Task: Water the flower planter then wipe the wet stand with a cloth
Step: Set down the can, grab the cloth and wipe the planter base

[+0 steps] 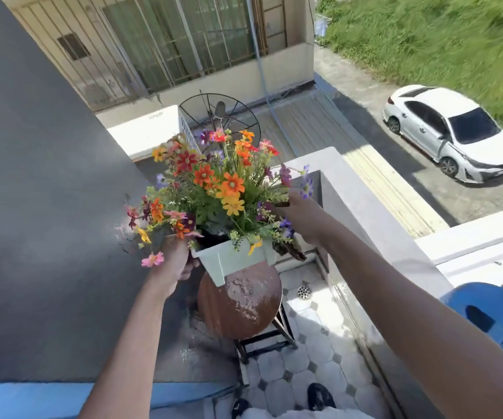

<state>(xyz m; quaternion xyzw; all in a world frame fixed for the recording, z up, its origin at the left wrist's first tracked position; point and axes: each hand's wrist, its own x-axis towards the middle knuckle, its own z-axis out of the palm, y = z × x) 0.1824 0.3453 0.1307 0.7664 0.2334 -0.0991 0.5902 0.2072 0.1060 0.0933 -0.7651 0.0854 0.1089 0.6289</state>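
Note:
A pale green rectangular planter (pixel 232 260) full of orange, red, yellow and purple flowers (pixel 213 189) hangs just above a round brown stand. My left hand (pixel 177 261) grips its left end and my right hand (pixel 301 219) grips its right end, partly hidden by leaves. The stand (pixel 241 306) has a wet, glistening top with water patches and dark metal legs. No cloth or watering vessel is in view.
A dark grey wall (pixel 47 207) runs along the left, wet near the stand. A low white parapet (pixel 362 207) bounds the balcony on the right. The tiled floor (pixel 313 352) has a drain (pixel 303 291). A blue plastic object (pixel 492 319) sits at right. My shoes (pixel 319 396) are below.

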